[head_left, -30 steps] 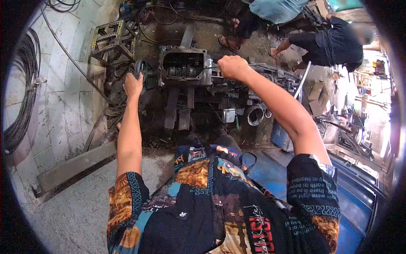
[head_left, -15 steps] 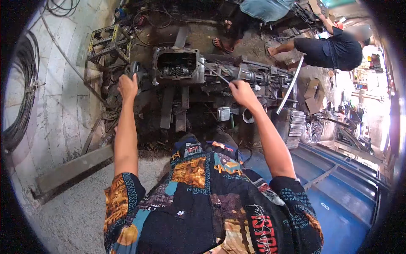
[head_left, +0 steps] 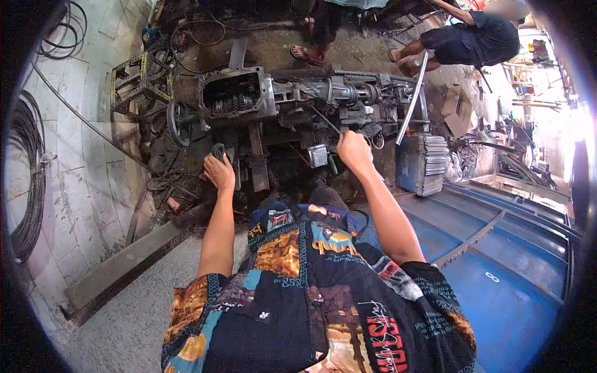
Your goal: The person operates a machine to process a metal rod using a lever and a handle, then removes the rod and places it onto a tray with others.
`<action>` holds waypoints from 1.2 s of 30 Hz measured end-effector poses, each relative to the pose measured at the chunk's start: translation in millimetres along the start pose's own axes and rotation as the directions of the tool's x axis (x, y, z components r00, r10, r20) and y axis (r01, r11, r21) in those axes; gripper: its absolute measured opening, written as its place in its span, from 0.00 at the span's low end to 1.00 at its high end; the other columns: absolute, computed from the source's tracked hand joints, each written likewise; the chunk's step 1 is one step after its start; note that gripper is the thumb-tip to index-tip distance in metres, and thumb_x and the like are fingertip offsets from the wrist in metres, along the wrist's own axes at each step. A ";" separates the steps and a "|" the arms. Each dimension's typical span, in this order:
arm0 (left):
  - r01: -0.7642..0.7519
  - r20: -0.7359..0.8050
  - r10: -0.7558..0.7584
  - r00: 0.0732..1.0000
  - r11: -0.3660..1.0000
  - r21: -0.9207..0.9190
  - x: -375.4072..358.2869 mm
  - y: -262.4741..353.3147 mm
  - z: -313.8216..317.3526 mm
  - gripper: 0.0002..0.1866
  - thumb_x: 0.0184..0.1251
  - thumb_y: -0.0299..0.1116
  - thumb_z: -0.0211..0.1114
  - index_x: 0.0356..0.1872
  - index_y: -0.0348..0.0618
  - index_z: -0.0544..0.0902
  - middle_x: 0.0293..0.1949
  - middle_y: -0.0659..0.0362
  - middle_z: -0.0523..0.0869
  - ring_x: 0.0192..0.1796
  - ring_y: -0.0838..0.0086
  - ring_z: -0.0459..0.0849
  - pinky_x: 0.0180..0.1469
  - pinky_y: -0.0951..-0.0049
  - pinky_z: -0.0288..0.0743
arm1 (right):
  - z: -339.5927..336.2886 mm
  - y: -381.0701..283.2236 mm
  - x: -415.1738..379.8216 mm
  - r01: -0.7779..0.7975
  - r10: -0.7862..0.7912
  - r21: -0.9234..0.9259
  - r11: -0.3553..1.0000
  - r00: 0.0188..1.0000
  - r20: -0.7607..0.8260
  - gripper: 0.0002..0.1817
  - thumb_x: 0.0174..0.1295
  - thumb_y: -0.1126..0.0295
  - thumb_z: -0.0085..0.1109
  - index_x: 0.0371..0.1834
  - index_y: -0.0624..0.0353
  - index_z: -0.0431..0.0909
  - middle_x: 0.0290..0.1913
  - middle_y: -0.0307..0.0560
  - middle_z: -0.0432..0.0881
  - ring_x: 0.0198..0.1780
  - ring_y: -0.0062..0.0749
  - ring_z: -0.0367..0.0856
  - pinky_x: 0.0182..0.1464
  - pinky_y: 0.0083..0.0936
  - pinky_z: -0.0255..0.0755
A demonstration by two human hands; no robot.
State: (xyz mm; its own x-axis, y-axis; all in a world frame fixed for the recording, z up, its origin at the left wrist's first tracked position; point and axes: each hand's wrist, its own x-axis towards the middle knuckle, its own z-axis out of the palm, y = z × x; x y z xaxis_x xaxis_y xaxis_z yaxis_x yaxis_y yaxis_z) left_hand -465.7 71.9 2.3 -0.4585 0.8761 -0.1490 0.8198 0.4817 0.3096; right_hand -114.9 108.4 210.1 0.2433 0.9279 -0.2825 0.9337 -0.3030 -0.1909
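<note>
In my right hand (head_left: 356,153) is a thin metal rod (head_left: 325,120), gripped at its near end and slanting up and left over the machine. My left hand (head_left: 219,172) is closed, with a small dark round metal part (head_left: 218,150) at its fingertips; I cannot tell its exact kind. Above that hand lies an opened gearbox housing (head_left: 266,93), its toothed gears (head_left: 233,102) showing inside. A wheel (head_left: 179,123) sits at the housing's left end. Shafts and a greasy frame (head_left: 354,93) stretch away to the right.
A metal stand (head_left: 138,84) is at upper left, near coiled cable (head_left: 28,174). A bright pipe (head_left: 411,99) leans at right beside a finned block (head_left: 429,165). Two people (head_left: 479,43) are beyond the machine. A small silver box (head_left: 318,155) lies below the frame.
My left hand has come away from the wheel, moving down and right with the dark part at its fingertips. My right hand stays on the rod, slightly lower. The view has shifted.
</note>
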 end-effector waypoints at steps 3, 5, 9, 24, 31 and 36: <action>-0.087 0.035 0.083 0.996 0.990 0.113 4.6 0.9 19.5 0.28 0.75 0.47 0.54 0.61 0.32 0.67 0.65 0.43 0.68 0.65 0.49 0.68 0.64 0.48 0.63 | 3.7 -1.0 3.7 -0.001 0.001 -0.002 1.000 1.000 -0.017 0.16 0.64 0.66 0.50 0.29 0.69 0.82 0.34 0.71 0.83 0.38 0.66 0.84 0.45 0.51 0.79; -0.091 0.054 0.083 0.995 0.983 0.157 9.0 -6.0 36.5 0.31 0.74 0.50 0.55 0.64 0.33 0.66 0.66 0.44 0.66 0.66 0.50 0.67 0.64 0.46 0.63 | 8.8 -0.7 12.7 0.039 -0.039 -0.037 0.999 0.999 0.008 0.18 0.67 0.61 0.50 0.32 0.67 0.81 0.33 0.71 0.82 0.38 0.68 0.83 0.44 0.55 0.77; -0.182 0.342 0.094 0.935 0.955 0.235 5.0 4.0 35.1 0.44 0.71 0.55 0.56 0.76 0.38 0.48 0.74 0.47 0.57 0.75 0.52 0.56 0.68 0.39 0.56 | 1.6 -18.7 22.8 0.165 -0.176 -0.223 0.961 0.984 -0.033 0.14 0.63 0.69 0.49 0.29 0.65 0.83 0.32 0.66 0.84 0.37 0.58 0.87 0.40 0.48 0.81; -0.161 0.554 -0.092 0.827 0.906 0.391 16.5 35.3 30.6 0.48 0.72 0.50 0.52 0.77 0.47 0.29 0.80 0.52 0.32 0.80 0.53 0.28 0.76 0.38 0.31 | -7.7 -69.5 28.3 0.006 0.067 -0.319 0.948 0.974 0.217 0.09 0.61 0.71 0.61 0.42 0.55 0.88 0.46 0.49 0.88 0.49 0.42 0.87 0.46 0.32 0.83; -0.182 0.570 -0.042 0.820 0.927 0.329 13.3 30.5 12.3 0.51 0.68 0.55 0.57 0.78 0.48 0.33 0.80 0.52 0.38 0.81 0.54 0.36 0.76 0.37 0.36 | 0.7 -62.6 26.1 0.051 0.001 -0.252 0.966 0.980 0.201 0.11 0.61 0.71 0.55 0.39 0.60 0.87 0.44 0.55 0.87 0.47 0.47 0.87 0.48 0.37 0.82; -0.206 0.480 0.051 0.876 0.939 0.277 4.0 27.1 6.9 0.50 0.67 0.53 0.59 0.79 0.46 0.38 0.79 0.49 0.41 0.80 0.53 0.38 0.75 0.37 0.40 | 7.2 -63.3 29.0 0.053 0.005 -0.336 0.940 0.985 0.171 0.10 0.64 0.68 0.58 0.42 0.52 0.88 0.46 0.47 0.88 0.48 0.37 0.88 0.44 0.32 0.83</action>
State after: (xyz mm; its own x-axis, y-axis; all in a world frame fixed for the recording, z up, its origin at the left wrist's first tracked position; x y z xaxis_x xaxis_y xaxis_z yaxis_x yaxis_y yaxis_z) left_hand -443.0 88.6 3.6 -0.1953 0.8016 -0.5651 0.9589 0.2770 0.0616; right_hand -168.9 152.9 207.3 0.2000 0.8756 -0.4397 0.9792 -0.1628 0.1211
